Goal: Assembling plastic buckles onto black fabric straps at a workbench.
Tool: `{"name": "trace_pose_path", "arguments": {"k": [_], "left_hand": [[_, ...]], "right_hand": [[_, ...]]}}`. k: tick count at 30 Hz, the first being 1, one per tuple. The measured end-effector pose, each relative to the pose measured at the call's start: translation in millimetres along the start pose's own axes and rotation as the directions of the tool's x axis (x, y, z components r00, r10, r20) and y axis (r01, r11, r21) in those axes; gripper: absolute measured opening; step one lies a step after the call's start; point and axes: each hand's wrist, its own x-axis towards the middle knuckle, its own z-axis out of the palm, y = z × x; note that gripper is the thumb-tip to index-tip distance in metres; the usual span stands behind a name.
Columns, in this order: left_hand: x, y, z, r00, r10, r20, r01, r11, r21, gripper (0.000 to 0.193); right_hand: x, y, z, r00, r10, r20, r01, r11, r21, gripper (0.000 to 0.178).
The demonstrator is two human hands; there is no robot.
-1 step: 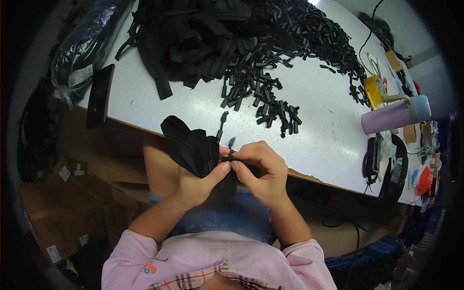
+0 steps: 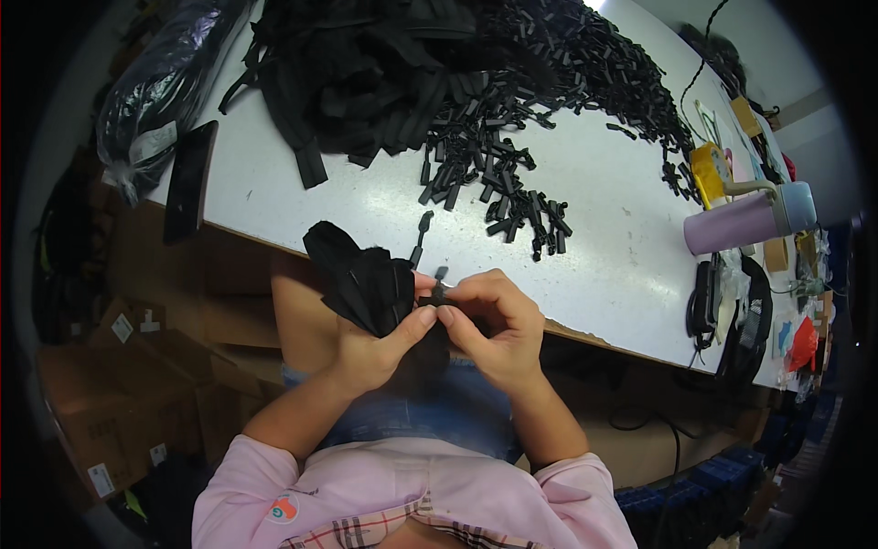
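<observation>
My left hand (image 2: 375, 355) is closed around a bundle of black zipper tapes (image 2: 361, 279), which fans out above its wrist side. Its thumb and fingertips meet my right hand (image 2: 506, 337) just beyond the table's near edge. Between the fingertips of my right hand is a small black zipper slider with a pull tab (image 2: 441, 274), held against the end of one tape. Fingers partly hide where slider and tape meet. A single zipper slider (image 2: 422, 240) lies near the table edge, just beyond my hands.
Black zipper tapes (image 2: 357, 101) are heaped at the back left of the white table (image 2: 613, 210). Many loose zipper sliders (image 2: 585, 64) spread beside them. At the right stands a lilac tumbler (image 2: 732, 222); at the left lies a plastic-wrapped bundle (image 2: 169, 82). Cardboard boxes (image 2: 128, 393) sit below left.
The pull tab between my fingertips has dipped slightly towards me. Both hands are otherwise nearly where they were.
</observation>
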Motion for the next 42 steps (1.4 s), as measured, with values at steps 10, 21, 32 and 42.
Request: {"name": "trace_pose_path", "arguments": {"k": [10, 21, 32, 42], "left_hand": [[-1.2, -1.1, -0.3, 0.993, 0.113, 0.032, -0.114, 0.993, 0.029, 0.018], [3.5, 11.5, -1.5, 0.986, -0.083, 0.143, 0.098, 0.99, -0.101, 0.018], [1.3, 5.1, 0.4, 0.998, 0.032, 0.057, -0.032, 0.999, -0.007, 0.018], [8.2, 15.9, -5.4, 0.961, 0.204, 0.189, -0.255, 0.918, 0.303, 0.016]], "right_hand": [[-6.3, 1.8, 7.2, 0.901, 0.418, 0.117, -0.41, 0.731, 0.545, 0.012], [0.7, 8.6, -9.3, 0.805, 0.439, 0.398, -0.589, 0.512, 0.626, 0.009], [-14.3, 11.5, 7.7, 0.983, 0.173, 0.064, -0.182, 0.967, 0.177, 0.007], [-14.4, 12.0, 8.2, 0.961, 0.248, 0.122, -0.276, 0.888, 0.369, 0.008]]}}
